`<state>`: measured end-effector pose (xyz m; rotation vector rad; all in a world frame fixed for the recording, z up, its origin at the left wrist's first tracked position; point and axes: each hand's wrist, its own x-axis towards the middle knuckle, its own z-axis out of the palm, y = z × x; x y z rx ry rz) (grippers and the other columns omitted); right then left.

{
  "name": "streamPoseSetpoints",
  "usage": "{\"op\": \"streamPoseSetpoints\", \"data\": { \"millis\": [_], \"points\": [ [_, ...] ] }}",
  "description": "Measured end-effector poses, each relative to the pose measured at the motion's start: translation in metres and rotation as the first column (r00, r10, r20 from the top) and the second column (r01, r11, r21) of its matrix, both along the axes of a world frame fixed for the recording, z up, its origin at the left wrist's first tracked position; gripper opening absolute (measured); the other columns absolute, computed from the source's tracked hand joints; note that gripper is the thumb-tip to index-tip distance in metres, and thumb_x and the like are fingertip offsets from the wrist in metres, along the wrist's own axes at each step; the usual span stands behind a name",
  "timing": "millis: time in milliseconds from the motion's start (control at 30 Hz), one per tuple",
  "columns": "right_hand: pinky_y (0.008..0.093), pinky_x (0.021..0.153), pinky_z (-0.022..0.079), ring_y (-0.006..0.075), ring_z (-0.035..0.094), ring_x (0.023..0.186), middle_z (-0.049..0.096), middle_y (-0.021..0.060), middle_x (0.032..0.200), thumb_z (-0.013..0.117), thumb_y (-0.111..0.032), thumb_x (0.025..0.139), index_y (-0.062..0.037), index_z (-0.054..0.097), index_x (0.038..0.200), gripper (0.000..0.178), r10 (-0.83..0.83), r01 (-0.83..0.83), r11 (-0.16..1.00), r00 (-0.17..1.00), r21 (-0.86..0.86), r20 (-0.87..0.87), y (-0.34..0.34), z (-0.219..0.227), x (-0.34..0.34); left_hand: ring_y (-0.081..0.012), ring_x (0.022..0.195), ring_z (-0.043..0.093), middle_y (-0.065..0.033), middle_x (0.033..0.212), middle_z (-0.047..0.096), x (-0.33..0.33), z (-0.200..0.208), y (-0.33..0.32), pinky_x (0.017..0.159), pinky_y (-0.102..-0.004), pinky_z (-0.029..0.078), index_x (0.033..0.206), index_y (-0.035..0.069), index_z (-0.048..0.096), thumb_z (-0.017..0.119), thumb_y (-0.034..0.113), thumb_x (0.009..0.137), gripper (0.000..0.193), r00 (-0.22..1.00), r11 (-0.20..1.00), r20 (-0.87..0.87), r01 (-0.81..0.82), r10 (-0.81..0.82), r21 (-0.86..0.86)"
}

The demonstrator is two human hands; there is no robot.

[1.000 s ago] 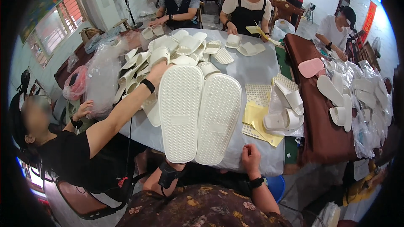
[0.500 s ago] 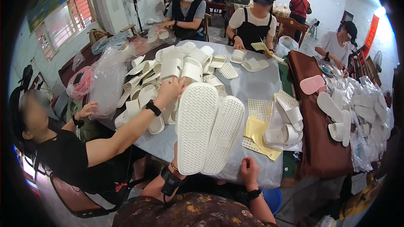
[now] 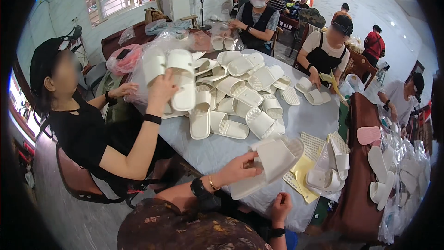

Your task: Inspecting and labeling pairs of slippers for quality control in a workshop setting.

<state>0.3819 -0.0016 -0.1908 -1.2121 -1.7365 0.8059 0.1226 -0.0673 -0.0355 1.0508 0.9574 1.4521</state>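
My left hand (image 3: pixel 245 169) grips a pair of white slippers (image 3: pixel 273 162), its fingers over the straps. The pair is tilted above the near edge of the table, tops facing up. By that same edge, to the right of the slippers, my right hand (image 3: pixel 280 208) is closed with curled fingers; whether anything small is in it does not show. Past the held pair lies a heap of white slippers (image 3: pixel 238 88). To my left, a co-worker's hand (image 3: pixel 163 88) holds up another white pair (image 3: pixel 182 76), partly blurred.
Yellow sticker sheets (image 3: pixel 303 176) and bagged white slippers (image 3: pixel 326 179) lie at the table's right. Beyond them, a brown-covered surface (image 3: pixel 358 176) carries a pink slipper (image 3: pixel 368 135) and plastic-wrapped slippers (image 3: pixel 409 176). A pink plastic bag (image 3: pixel 124 60) sits at the far left. Co-workers sit around the table.
The view has turned left. The pair in my left hand has tipped from soles showing to tops showing. The co-worker's hand has moved away from my pair with another pair in it.
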Motion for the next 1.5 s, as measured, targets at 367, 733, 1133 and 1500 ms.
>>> {"op": "streamPoseSetpoints", "data": {
  "millis": [367,733,1133,1500],
  "points": [
    [0.0332,0.055,0.048,0.0219,0.061,0.057,0.063,0.0113,0.066,0.063,-0.011,0.088,-0.0037,0.062,0.088,0.007,-0.053,0.056,0.998,0.995,-0.034,0.087,0.0,0.009,-0.003,-0.0276,0.085,0.06,-0.0177,0.094,0.062,-0.088,0.022,0.04,0.077,-0.0361,0.049,0.119,-0.005,0.058,0.072,0.033,0.083,0.055,0.641,0.923,-0.698,-0.376,0.319,0.077],
    [0.0346,0.056,0.049,0.0251,0.062,0.058,0.064,0.0111,0.068,0.064,-0.011,0.086,-0.005,0.063,0.087,0.006,-0.059,0.056,0.998,0.994,0.036,0.096,-0.005,0.021,-0.006,-0.0343,0.092,0.068,-0.0226,0.099,0.069,-0.231,0.049,0.154,0.082,-0.0405,0.052,0.108,-0.003,0.064,0.073,0.051,0.071,0.066,0.297,0.841,-0.884,-0.513,0.361,0.171],
    [0.0312,0.058,0.048,0.0191,0.06,0.06,0.063,0.0104,0.07,0.062,-0.009,0.088,-0.0018,0.062,0.088,0.007,-0.03,0.031,0.999,0.994,-0.01,0.103,-0.005,0.017,-0.008,-0.0223,0.094,0.063,-0.0076,0.109,0.063,-0.236,0.006,0.173,0.085,-0.0416,0.049,0.112,0.006,0.06,0.064,0.033,0.09,0.035,0.816,0.786,-0.016,-0.562,0.578,-0.258],
    [0.0242,0.064,0.049,0.0083,0.056,0.073,0.064,0.0028,0.095,0.059,-0.006,0.093,-0.0027,0.061,0.113,0.021,0.35,-0.484,0.825,0.843,-0.291,-0.408,-0.007,0.108,-0.06,-0.0199,0.091,0.062,-0.0067,0.098,0.065,-0.056,0.081,0.093,0.085,-0.0355,0.049,0.119,0.003,0.059,0.053,0.031,0.097,0.036,0.439,0.981,0.878,0.073,-0.193,0.179]
  ]
}}
